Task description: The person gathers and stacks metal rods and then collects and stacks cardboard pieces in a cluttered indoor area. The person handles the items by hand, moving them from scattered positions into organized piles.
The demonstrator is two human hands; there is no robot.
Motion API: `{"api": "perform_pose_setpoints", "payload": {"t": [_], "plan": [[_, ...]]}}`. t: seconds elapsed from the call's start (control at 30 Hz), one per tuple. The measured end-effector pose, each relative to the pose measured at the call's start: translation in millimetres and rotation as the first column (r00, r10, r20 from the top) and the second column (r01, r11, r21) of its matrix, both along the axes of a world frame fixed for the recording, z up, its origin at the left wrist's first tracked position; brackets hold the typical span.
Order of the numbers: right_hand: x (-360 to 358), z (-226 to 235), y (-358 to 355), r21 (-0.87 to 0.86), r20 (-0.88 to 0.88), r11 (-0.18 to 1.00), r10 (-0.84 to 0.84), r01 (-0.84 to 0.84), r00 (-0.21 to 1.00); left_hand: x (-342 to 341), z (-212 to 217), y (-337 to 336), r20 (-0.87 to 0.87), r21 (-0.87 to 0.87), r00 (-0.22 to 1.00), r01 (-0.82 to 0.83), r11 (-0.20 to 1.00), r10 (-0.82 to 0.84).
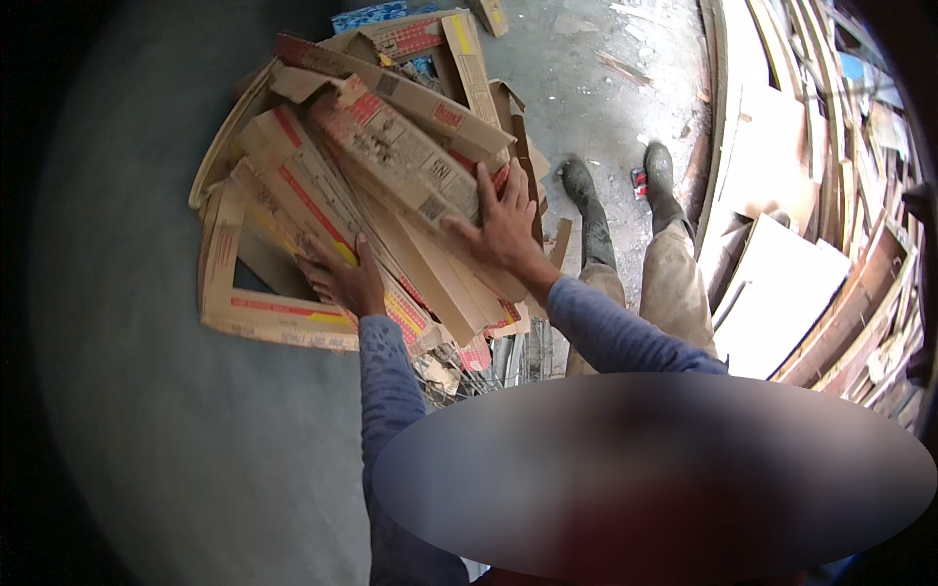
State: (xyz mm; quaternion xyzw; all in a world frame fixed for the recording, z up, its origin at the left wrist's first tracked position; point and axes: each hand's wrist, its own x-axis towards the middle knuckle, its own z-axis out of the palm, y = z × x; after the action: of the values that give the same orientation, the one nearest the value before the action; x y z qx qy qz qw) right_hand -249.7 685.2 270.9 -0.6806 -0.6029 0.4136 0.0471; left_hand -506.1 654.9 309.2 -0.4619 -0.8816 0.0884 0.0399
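A heap of flattened and folded cardboard boxes, brown with red and yellow printed bands, lies in front of me. My left hand (342, 278) rests on the heap's near side, fingers spread over a long cardboard strip (322, 210) with a red band. My right hand (503, 225) lies with fingers apart on the near end of a long, scuffed cardboard box (391, 146) on top. Its thumb is on the box's upper face and its fingers reach over the right edge. Below the left hand is a cardboard frame (278, 317) with an opening. The heap's underside is mostly hidden.
Under the near edge, wire mesh (445, 386) and metal pieces show. My boots (660, 171) stand on a grey floor strewn with scraps, near a small red item (639, 184). Wooden strips (840, 176) and a white panel (782, 293) are piled at right. A blurred oval covers the lower part.
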Motion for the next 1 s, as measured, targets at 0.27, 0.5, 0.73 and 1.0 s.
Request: {"api": "perform_pose_setpoints", "payload": {"t": [0.27,0.5,0.73,1.0], "plan": [[-67.3,-65.8,-18.9,0.165,-0.057,0.981,-0.091,0.099,0.994,-80.2,-112.0,-7.5,-0.018,0.021,0.993,0.114,0.993,-0.113],[-81.9,-163.7,35.2,-0.116,0.063,0.985,-0.125,0.131,0.990,-93.9,-168.2,18.6,-0.067,-0.081,0.992,0.104,0.991,-0.109],[-60.7,-150.6,17.9,-0.067,-0.051,0.985,-0.165,0.161,0.985,-104.5,-187.5,5.0,-0.119,-0.075,0.973,0.190,0.979,-0.198],[-74.0,-79.7,-15.5,0.323,-0.146,0.930,0.232,-0.175,0.962,-97.4,-139.5,-10.2,0.135,-0.014,0.963,0.237,0.971,-0.233]]}}
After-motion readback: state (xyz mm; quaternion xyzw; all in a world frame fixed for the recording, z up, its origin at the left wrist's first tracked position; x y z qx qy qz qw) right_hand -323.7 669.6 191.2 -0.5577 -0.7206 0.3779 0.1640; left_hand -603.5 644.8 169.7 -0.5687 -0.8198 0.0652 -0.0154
